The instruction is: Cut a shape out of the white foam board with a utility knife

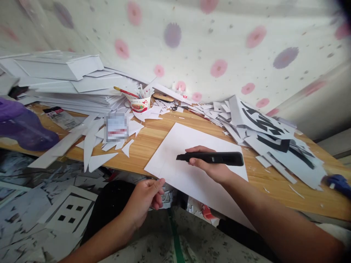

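A black utility knife [226,159] lies in the grip of my right hand [212,170], its tip pointing left above the white board [170,153]. The board rests flat on the wooden table and juts past the front edge towards me. My left hand [149,191] is beside the board's near left edge, its fingers curled in and the thumb tip close to that edge. Nothing shows between those fingers. Faint lines run across the board's left part.
White offcuts [95,146] lie to the left, before a stack of boards [82,87]. A paper bowl [140,104] holds strips and a brush-like stick. Black-and-white cut pieces [274,135] pile up at right, near a blue object [338,184]. Scraps [24,219] cover the floor.
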The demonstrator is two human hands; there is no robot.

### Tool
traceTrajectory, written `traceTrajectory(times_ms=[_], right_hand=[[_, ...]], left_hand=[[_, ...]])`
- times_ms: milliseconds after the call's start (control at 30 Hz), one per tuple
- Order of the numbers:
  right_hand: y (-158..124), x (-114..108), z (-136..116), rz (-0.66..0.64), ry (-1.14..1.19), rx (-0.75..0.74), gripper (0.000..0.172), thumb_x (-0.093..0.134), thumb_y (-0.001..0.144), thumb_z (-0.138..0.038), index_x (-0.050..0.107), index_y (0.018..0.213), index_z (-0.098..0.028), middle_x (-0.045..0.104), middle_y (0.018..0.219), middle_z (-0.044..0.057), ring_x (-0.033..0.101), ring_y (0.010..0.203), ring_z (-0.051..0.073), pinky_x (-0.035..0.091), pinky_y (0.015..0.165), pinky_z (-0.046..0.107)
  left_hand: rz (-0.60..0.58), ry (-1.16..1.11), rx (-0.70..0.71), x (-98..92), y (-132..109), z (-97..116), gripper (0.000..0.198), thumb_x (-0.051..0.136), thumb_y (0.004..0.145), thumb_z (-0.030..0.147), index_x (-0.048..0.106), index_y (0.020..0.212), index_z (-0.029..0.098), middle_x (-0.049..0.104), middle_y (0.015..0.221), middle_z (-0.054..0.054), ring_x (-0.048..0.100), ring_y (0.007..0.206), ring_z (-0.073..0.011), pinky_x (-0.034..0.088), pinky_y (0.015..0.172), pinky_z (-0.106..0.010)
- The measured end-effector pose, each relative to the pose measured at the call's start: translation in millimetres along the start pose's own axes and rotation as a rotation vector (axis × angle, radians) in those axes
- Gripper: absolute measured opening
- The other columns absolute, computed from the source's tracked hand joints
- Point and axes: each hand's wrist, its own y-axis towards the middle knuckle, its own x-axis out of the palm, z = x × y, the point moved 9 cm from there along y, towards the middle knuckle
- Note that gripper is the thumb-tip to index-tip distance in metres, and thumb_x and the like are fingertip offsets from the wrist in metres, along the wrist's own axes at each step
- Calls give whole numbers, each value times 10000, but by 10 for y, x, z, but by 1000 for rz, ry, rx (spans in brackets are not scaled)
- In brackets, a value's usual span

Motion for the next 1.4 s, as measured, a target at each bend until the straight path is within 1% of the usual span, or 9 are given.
traceTrajectory(times_ms=[100,200,400,533,667,767,1067,1233,1400], right_hand=[[126,56,106,33,86,16,292,702,780,-391,681,1018,-223,705,873,40,669,777,181,544,755,370],[123,79,257,70,157,30,313,709,776,-401,675,1032,-225,700,904,43,668,810,184,543,781,379],[-33,120,518,56,284,63,290,689,804,-369,670,1059,-233,698,861,42,659,785,187,548,728,358],[-80,130,512,36,303,73,266,691,801,-354,679,1040,-237,696,859,34,654,764,178,549,730,353],[-72,154,501,10,334,107,266,698,789,-359,690,1024,-234,696,843,31,651,745,172,555,732,357],[-64,166,509,-1,372,109,257,704,785,-351,696,1016,-237,696,837,25,652,739,166,554,731,349],[-29,164,431,-59,193,108,279,700,793,-369,684,1045,-249,714,906,33,665,817,184,544,756,360],[60,258,287,-78,121,69,266,712,774,-362,693,1009,-236,721,957,45,674,896,205,553,793,378],[35,305,271,-90,144,49,245,705,778,-331,696,1005,-238,729,962,40,681,901,201,561,812,377]], left_hand=[[11,-66,-49,27,-12,-116,501,763,604,605,623,656,127,626,523,-11,548,424,-94,439,441,-198],[10,-153,-85,100,9,-131,494,793,580,576,640,716,126,703,679,-64,602,509,-119,507,523,-243],[-34,-201,-6,196,6,-129,409,801,603,497,621,589,130,631,537,-17,545,475,-95,437,493,-203],[-84,-184,-15,209,-14,-228,386,805,605,478,649,604,124,647,560,-31,574,522,-119,465,530,-225],[-92,-271,-55,233,-12,-285,393,825,609,445,684,812,139,717,791,-56,662,724,-188,550,696,-319],[-111,-320,-71,273,-3,-294,406,824,637,405,675,913,148,724,894,-65,669,781,-187,558,733,-324],[-84,-233,-114,243,7,-287,269,795,680,314,665,847,148,722,804,-59,691,704,-199,568,642,-310],[-109,-242,-111,254,3,-284,328,814,650,369,674,849,149,731,790,-58,695,714,-206,566,642,-301],[-127,-246,-122,273,-2,-305,384,826,623,385,669,875,142,743,782,-67,697,691,-200,559,623,-281]])
